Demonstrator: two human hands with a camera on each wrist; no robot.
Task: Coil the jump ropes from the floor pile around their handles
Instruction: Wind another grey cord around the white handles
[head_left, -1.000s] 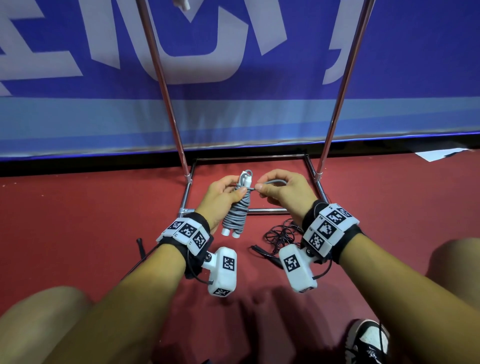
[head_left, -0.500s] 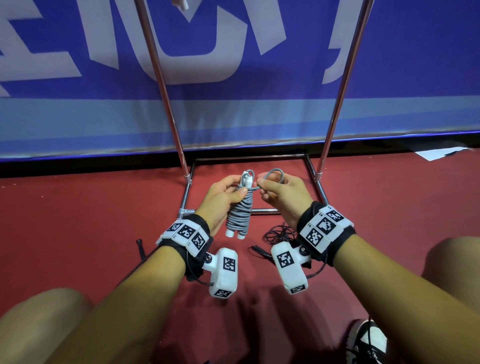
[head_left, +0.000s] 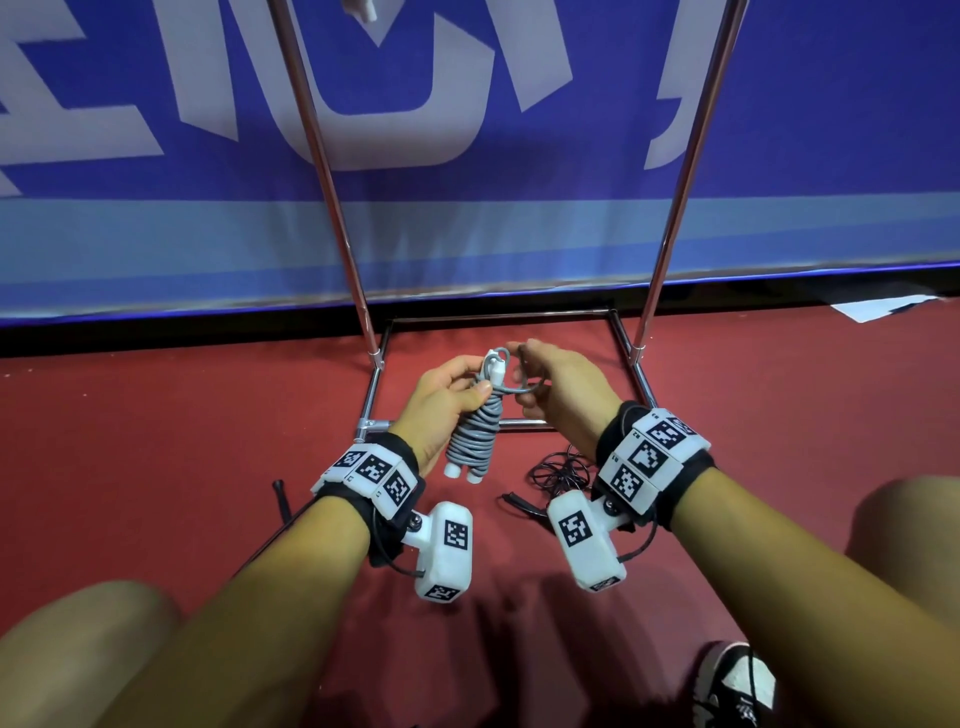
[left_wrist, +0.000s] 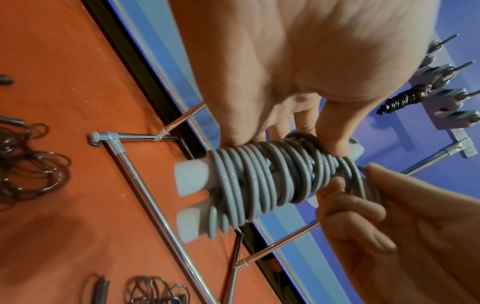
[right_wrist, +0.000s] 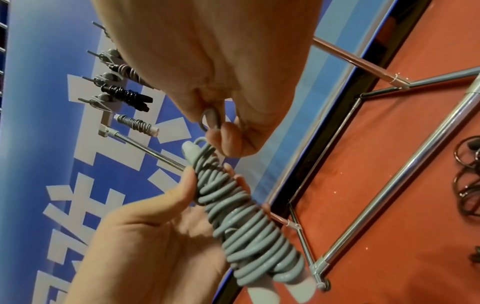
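A grey jump rope (head_left: 474, 432) is wound in tight turns around its two white handles (left_wrist: 191, 179), which point down. My left hand (head_left: 445, 400) grips the bundle near its top, thumb across the coils (right_wrist: 235, 207). My right hand (head_left: 558, 384) pinches the last loose loop of grey rope (right_wrist: 210, 121) at the upper end of the handles. A tangled black jump rope (head_left: 561, 470) lies on the red floor just below my right wrist.
A chrome rack base (head_left: 636, 371) and its two uprights (head_left: 322, 171) stand right behind my hands, before a blue banner. Coiled ropes hang on the rack's hooks (right_wrist: 127, 95). More black rope loops (left_wrist: 31, 164) lie on the floor. My knees and a shoe (head_left: 735, 686) are near.
My right hand has carried the free grey loop up and over toward the top of the handles, closer to the left hand. The bundle in my left hand stays almost in place.
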